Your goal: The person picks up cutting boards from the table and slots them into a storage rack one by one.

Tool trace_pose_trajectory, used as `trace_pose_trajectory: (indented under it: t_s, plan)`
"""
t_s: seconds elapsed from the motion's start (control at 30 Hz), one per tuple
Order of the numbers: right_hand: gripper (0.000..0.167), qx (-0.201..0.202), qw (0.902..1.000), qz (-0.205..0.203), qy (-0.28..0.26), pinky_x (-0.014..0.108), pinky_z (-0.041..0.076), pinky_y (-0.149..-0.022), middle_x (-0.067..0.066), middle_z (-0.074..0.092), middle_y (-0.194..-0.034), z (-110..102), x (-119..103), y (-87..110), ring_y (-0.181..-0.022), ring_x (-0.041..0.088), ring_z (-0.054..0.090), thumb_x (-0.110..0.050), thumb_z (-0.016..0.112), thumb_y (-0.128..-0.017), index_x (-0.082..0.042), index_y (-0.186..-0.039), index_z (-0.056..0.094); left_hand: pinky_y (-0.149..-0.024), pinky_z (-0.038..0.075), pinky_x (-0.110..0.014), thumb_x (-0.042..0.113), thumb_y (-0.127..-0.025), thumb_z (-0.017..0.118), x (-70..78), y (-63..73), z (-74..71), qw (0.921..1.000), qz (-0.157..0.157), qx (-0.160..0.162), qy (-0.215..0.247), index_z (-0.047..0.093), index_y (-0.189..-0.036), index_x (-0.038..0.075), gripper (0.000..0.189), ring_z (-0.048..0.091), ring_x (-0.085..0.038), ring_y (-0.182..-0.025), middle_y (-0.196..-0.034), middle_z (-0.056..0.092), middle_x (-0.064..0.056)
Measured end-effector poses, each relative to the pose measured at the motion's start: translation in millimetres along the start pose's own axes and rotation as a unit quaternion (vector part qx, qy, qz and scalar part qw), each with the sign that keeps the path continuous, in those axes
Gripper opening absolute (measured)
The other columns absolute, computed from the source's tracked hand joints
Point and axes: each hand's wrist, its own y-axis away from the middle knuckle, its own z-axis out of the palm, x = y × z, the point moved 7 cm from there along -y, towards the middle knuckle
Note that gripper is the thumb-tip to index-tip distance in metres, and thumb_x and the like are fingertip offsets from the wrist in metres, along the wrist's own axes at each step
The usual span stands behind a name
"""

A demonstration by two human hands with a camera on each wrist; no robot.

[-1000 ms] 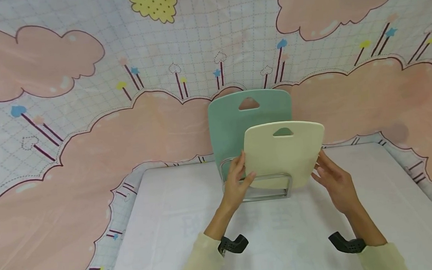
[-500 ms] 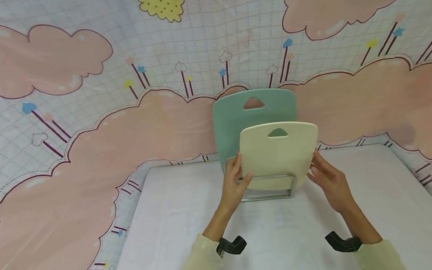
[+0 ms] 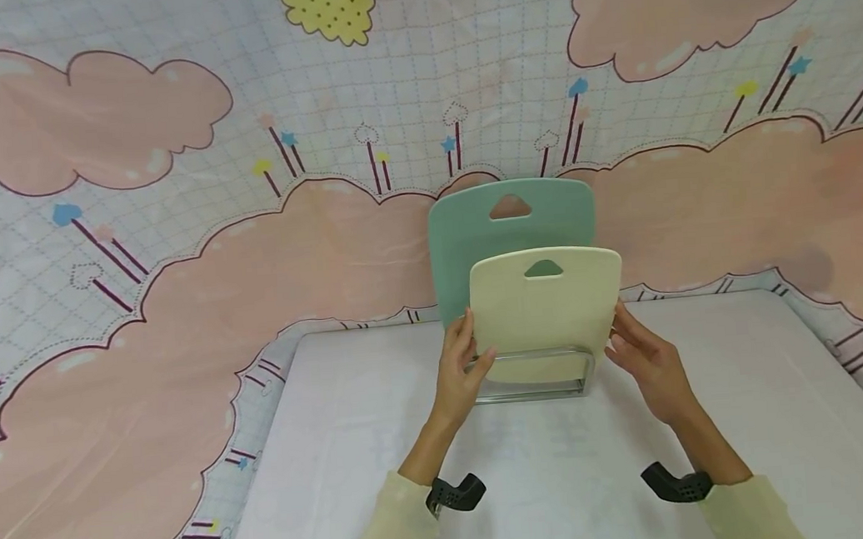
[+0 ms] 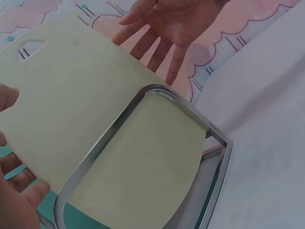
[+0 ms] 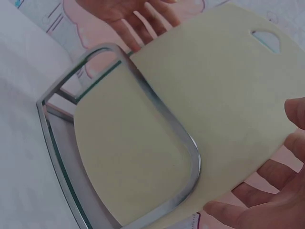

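A cream cutting board (image 3: pixel 547 311) stands upright in a metal wire rack (image 3: pixel 530 396), its lower part behind the rack's front bar. Behind it a larger green cutting board (image 3: pixel 511 230) stands upright. My left hand (image 3: pixel 458 380) is at the cream board's left edge, thumb toward the front. My right hand (image 3: pixel 652 367) touches the right edge with its fingertips. In the left wrist view the right hand's fingers (image 4: pixel 157 50) are straight and spread, tips at the board's edge. The left hand's fingers (image 5: pixel 138 28) look much the same in the right wrist view.
The rack stands on a white-covered table (image 3: pixel 361 441). Behind the table hangs a printed cloth (image 3: pixel 340 251) with pink clouds, and it also drapes along the table's sides. A black wrist strap (image 3: pixel 456 493) sits on each wrist.
The cream board has shifted to the left relative to the green board, and both hands have moved left with it. The green board and the rack stay in place.
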Motion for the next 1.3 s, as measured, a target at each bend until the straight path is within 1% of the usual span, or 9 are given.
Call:
trace_pose_trajectory:
  t_s: [0.17, 0.37, 0.5, 0.6, 0.73, 0.87, 1.0, 1.13, 1.3]
  plan:
    - [0.054, -0.003, 0.9999, 0.005, -0.011, 0.024, 0.043, -0.093, 0.020, 0.027, -0.152, 5, 3, -0.5, -0.135, 0.037, 0.031, -0.010, 0.047, -0.101, -0.013, -0.151, 0.027, -0.109, 0.022, -0.054, -0.003, -0.095, 0.053, 0.2, 1.9, -4.5, 0.9999, -0.003, 0.005, -0.014, 0.013, -0.146, -0.012, 0.065, 0.021, -0.039, -0.137, -0.144, 0.022, -0.029]
    - [0.055, -0.010, 0.9997, 0.018, 0.012, 0.022, 0.043, -0.092, 0.014, 0.025, -0.153, 12, 11, 2.0, -0.136, 0.035, 0.031, -0.013, 0.047, -0.102, -0.018, -0.152, 0.024, -0.110, 0.021, -0.052, -0.004, -0.094, 0.052, -5.4, 4.7, -7.4, 0.9999, -0.012, 0.010, -0.007, 0.014, -0.146, -0.012, 0.065, 0.018, -0.038, -0.139, -0.145, 0.020, -0.028]
    - [0.055, -0.011, 0.9988, 0.032, 0.037, 0.027, 0.042, -0.094, 0.010, 0.025, -0.154, 13, 16, 3.6, -0.135, 0.033, 0.033, -0.019, 0.047, -0.102, -0.021, -0.152, 0.023, -0.108, 0.024, -0.055, -0.005, -0.094, 0.052, -7.7, 6.8, -7.7, 0.9999, -0.011, 0.006, -0.011, 0.013, -0.145, -0.013, 0.065, 0.018, -0.039, -0.139, -0.147, 0.017, -0.029]
    - [0.055, -0.013, 0.9984, 0.037, 0.041, 0.029, 0.041, -0.095, 0.009, 0.025, -0.154, 13, 19, 3.5, -0.134, 0.031, 0.035, -0.020, 0.047, -0.102, -0.022, -0.152, 0.023, -0.108, 0.024, -0.055, -0.004, -0.094, 0.052, -8.7, 7.8, -8.8, 0.9998, -0.010, 0.005, -0.014, 0.013, -0.145, -0.013, 0.064, 0.017, -0.039, -0.139, -0.147, 0.017, -0.029]
    - [0.055, -0.021, 0.9987, 0.037, 0.028, 0.022, 0.040, -0.096, 0.008, 0.024, -0.155, 14, 22, 3.4, -0.135, 0.026, 0.035, -0.016, 0.046, -0.102, -0.022, -0.152, 0.023, -0.110, 0.022, -0.052, -0.001, -0.095, 0.053, -11.8, 8.8, -11.1, 0.9997, -0.014, 0.001, -0.018, 0.013, -0.146, -0.012, 0.065, 0.016, -0.037, -0.140, -0.147, 0.017, -0.028]
    - [0.055, -0.030, 0.9990, 0.029, 0.018, 0.015, 0.039, -0.095, 0.009, 0.023, -0.155, 16, 22, 3.3, -0.136, 0.026, 0.033, -0.012, 0.045, -0.102, -0.020, -0.152, 0.023, -0.109, 0.023, -0.052, -0.001, -0.095, 0.053, -15.4, 8.8, -13.0, 0.9998, -0.011, 0.000, -0.019, 0.013, -0.146, -0.012, 0.066, 0.018, -0.037, -0.139, -0.147, 0.018, -0.028]
    - [0.055, -0.030, 0.9983, 0.031, 0.041, 0.013, 0.037, -0.095, 0.008, 0.024, -0.155, 16, 23, 2.8, -0.138, 0.030, 0.029, -0.015, 0.046, -0.102, -0.023, -0.152, 0.023, -0.107, 0.027, -0.054, -0.002, -0.095, 0.053, -16.5, 9.6, -14.1, 0.9996, -0.010, -0.002, -0.025, 0.012, -0.145, -0.013, 0.066, 0.021, -0.038, -0.138, -0.146, 0.019, -0.029]
    - [0.056, -0.031, 0.9975, 0.039, 0.050, 0.011, 0.036, -0.094, 0.009, 0.024, -0.154, 17, 25, 2.4, -0.139, 0.034, 0.025, -0.016, 0.047, -0.102, -0.023, -0.152, 0.023, -0.105, 0.030, -0.055, -0.004, -0.094, 0.052, -17.0, 11.6, -14.9, 0.9993, -0.018, -0.003, -0.033, 0.012, -0.145, -0.013, 0.065, 0.023, -0.037, -0.137, -0.146, 0.018, -0.030]
    - [0.056, -0.041, 0.9973, 0.049, 0.036, 0.011, 0.035, -0.095, 0.009, 0.021, -0.155, 18, 28, 1.4, -0.140, 0.030, 0.024, -0.017, 0.047, -0.102, -0.020, -0.152, 0.021, -0.104, 0.032, -0.055, -0.004, -0.094, 0.052, -19.3, 12.0, -16.1, 0.9988, -0.023, 0.001, -0.043, 0.014, -0.145, -0.013, 0.065, 0.027, -0.038, -0.135, -0.143, 0.022, -0.030]
